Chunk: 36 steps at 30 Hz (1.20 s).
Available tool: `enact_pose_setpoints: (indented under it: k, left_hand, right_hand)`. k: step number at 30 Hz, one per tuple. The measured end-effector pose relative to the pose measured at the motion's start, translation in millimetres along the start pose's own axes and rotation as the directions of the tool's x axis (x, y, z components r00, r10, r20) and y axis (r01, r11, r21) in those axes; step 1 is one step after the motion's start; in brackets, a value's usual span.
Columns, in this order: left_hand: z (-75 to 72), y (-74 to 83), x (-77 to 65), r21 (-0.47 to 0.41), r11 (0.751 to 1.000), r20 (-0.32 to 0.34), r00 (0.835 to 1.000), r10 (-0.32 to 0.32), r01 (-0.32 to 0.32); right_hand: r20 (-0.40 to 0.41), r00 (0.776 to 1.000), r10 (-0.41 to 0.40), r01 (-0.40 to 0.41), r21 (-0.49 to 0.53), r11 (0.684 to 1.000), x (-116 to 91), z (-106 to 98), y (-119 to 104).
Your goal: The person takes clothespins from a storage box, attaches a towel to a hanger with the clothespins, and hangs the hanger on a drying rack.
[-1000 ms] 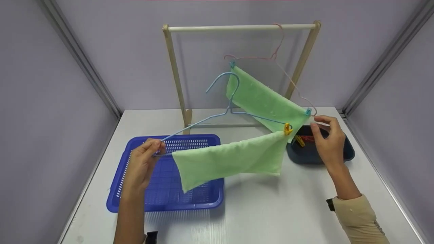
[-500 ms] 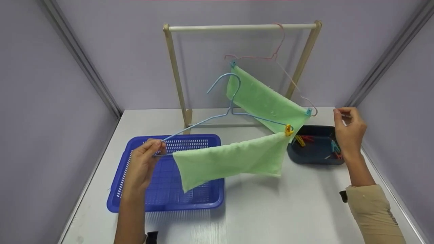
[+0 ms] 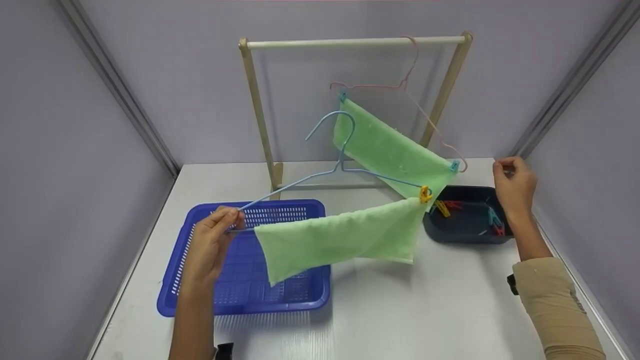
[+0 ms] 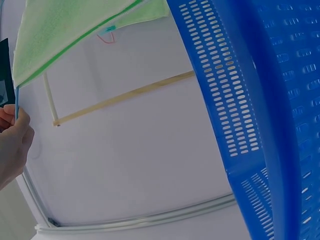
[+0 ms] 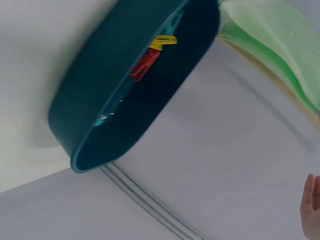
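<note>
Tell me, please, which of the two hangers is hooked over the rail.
The pink hanger: its hook goes over the white rail, whereas the blue hanger is in the left hand, its hook free.

White tabletop (image 3: 380,310) is closed in on three sides by plain pale lilac-grey panels: back wall (image 3: 210,100), left wall (image 3: 65,200), right wall (image 3: 595,175). Rear corners are trimmed with grey metal profiles (image 3: 129,95). Diffuse light; soft shadows are cast on the tabletop. Faint ribbing is seen near its front.
</note>
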<state>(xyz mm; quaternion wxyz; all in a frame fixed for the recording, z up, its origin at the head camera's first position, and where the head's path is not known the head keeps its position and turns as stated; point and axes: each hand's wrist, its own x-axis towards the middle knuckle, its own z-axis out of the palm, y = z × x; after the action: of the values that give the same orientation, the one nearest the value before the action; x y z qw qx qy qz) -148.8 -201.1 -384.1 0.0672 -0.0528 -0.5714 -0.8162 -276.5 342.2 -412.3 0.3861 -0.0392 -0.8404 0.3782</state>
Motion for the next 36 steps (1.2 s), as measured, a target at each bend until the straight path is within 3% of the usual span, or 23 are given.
enact_pose_setpoints:
  k: [9,14,18,26,32,36]
  left_hand:
    - [-0.2,-0.2,-0.5,-0.004,1.000,0.020,1.000,0.000,0.000]
    - [-0.9,-0.9,-0.3,-0.005,1.000,0.026,1.000,-0.003,0.003]
    - [-0.6,-0.7,-0.2,-0.008,1.000,0.016,1.000,-0.011,0.011]
    - [0.6,-0.3,-0.4,0.001,1.000,-0.002,1.000,-0.012,0.012]
    - [-1.0,-0.4,-2.0,0.007,1.000,-0.004,1.000,-0.002,0.002]
    - [-2.8,-1.4,-3.9,0.001,1.000,0.009,1.000,0.003,-0.004]
  right_hand:
    - [0.173,0.985,0.019,0.002,-0.119,0.993,2.4,18.3,22.2]
    - [0.269,0.963,-0.007,0.047,-0.142,0.989,3.3,29.7,34.2]
    - [0.353,0.935,0.033,0.029,-0.169,0.985,-0.8,37.1,44.0]
    - [0.523,0.848,0.091,0.028,-0.215,0.976,-13.4,50.3,63.7]
    - [0.641,0.737,0.216,-0.034,-0.284,0.958,-20.3,65.5,78.1]
    - [0.693,0.676,0.252,-0.035,-0.311,0.950,-29.2,73.0,91.7]
